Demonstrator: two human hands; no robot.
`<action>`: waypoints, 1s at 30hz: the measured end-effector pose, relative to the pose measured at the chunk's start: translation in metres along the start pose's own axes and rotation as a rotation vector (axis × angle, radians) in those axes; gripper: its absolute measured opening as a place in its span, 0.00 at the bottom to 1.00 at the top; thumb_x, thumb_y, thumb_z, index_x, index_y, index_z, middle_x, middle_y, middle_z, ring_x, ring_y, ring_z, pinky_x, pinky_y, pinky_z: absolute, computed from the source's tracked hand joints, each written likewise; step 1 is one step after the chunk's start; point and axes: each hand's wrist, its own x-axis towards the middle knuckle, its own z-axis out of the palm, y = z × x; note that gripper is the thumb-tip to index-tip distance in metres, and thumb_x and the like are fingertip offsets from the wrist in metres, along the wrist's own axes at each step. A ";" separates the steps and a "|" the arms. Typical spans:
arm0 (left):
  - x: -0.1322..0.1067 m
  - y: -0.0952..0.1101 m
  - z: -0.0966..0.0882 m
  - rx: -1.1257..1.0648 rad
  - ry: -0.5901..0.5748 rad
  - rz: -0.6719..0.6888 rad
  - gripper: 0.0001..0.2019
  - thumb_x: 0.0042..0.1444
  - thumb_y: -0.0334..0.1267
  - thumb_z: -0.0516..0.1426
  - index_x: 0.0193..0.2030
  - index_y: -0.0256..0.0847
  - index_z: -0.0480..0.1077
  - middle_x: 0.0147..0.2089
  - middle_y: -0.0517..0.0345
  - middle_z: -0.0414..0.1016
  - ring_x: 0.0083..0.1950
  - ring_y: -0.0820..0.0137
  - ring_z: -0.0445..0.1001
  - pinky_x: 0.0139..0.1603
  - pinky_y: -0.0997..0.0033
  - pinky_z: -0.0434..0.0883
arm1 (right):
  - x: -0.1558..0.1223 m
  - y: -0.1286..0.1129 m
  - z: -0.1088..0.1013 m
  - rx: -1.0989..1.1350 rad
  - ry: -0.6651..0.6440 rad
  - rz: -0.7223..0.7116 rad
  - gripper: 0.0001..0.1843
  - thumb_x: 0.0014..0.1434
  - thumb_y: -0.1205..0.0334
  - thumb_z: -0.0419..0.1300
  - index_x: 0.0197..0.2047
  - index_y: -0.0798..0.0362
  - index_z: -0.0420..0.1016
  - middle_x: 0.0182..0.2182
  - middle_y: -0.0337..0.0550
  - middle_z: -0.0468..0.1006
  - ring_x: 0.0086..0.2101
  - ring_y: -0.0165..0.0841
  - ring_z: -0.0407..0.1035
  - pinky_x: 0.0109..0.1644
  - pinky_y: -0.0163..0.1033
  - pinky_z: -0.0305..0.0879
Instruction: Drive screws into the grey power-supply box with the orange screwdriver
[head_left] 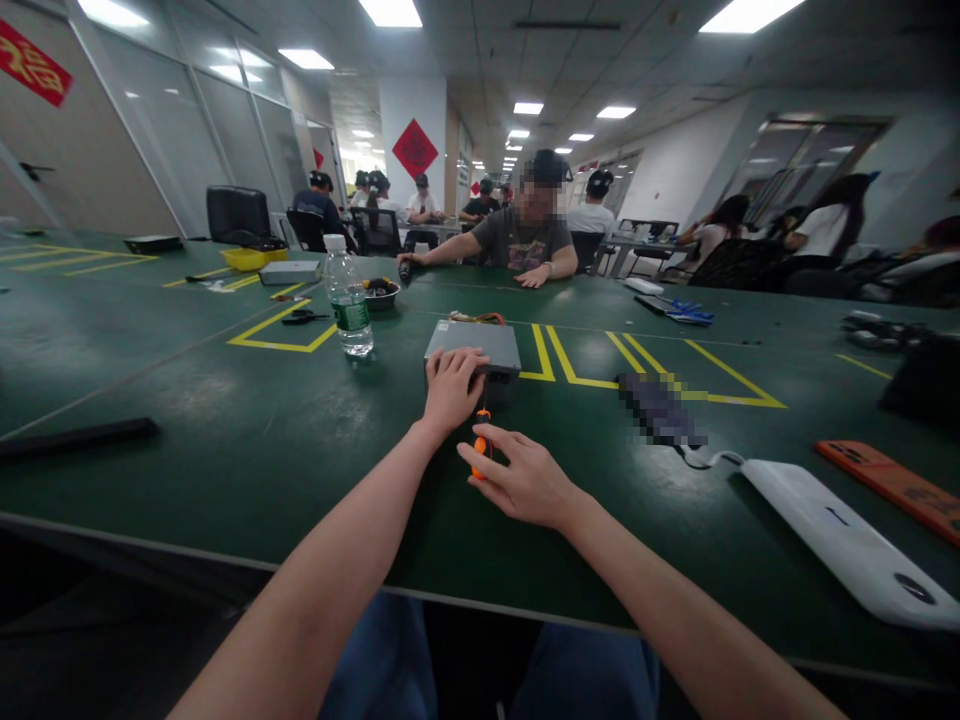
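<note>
A grey metal computer power supply (pixel 501 345) sits on the green table in front of me, with its coloured wires (pixel 480 318) bunched at the far side. My left hand (pixel 452 385) grips its near left edge, fingers over the top and thumb by the front face. In my right hand (pixel 521 470) is a screwdriver with an orange and black handle (pixel 480 455), held between thumb and fingers. The screwdriver points away from me at the near face of the power supply. Its tip is too small to make out.
A water bottle (pixel 349 300) stands left of the power supply, near a bowl (pixel 381 293) of parts. To the right lie a dark blurred device (pixel 660 408), a white power bank (pixel 840 535) and an orange phone (pixel 892 485). Across the table sits a person (pixel 517 240).
</note>
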 end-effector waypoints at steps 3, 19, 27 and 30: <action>0.000 0.000 0.000 0.001 0.006 0.001 0.11 0.57 0.35 0.50 0.46 0.49 0.65 0.54 0.64 0.69 0.58 0.68 0.61 0.64 0.57 0.44 | -0.001 0.002 0.002 -0.034 0.047 -0.024 0.13 0.61 0.58 0.52 0.45 0.57 0.66 0.46 0.57 0.70 0.41 0.37 0.69 0.41 0.40 0.68; 0.001 0.000 -0.002 0.002 -0.014 -0.010 0.11 0.57 0.35 0.50 0.46 0.49 0.65 0.54 0.63 0.69 0.57 0.67 0.62 0.63 0.58 0.46 | -0.001 0.002 0.001 -0.026 0.007 0.011 0.15 0.62 0.57 0.50 0.47 0.58 0.66 0.48 0.58 0.69 0.44 0.37 0.68 0.43 0.41 0.67; 0.000 0.000 0.000 0.005 -0.011 -0.011 0.11 0.57 0.35 0.51 0.47 0.49 0.65 0.54 0.63 0.69 0.58 0.67 0.61 0.63 0.57 0.46 | -0.006 0.005 0.008 -0.010 0.040 0.031 0.16 0.60 0.54 0.52 0.42 0.59 0.67 0.45 0.58 0.71 0.41 0.38 0.68 0.42 0.41 0.68; 0.000 0.000 -0.001 0.000 -0.006 -0.006 0.11 0.57 0.35 0.51 0.46 0.49 0.65 0.54 0.63 0.69 0.57 0.67 0.62 0.63 0.57 0.45 | -0.006 0.003 0.006 0.025 -0.012 0.067 0.17 0.60 0.54 0.52 0.45 0.59 0.66 0.48 0.58 0.69 0.42 0.38 0.68 0.42 0.42 0.68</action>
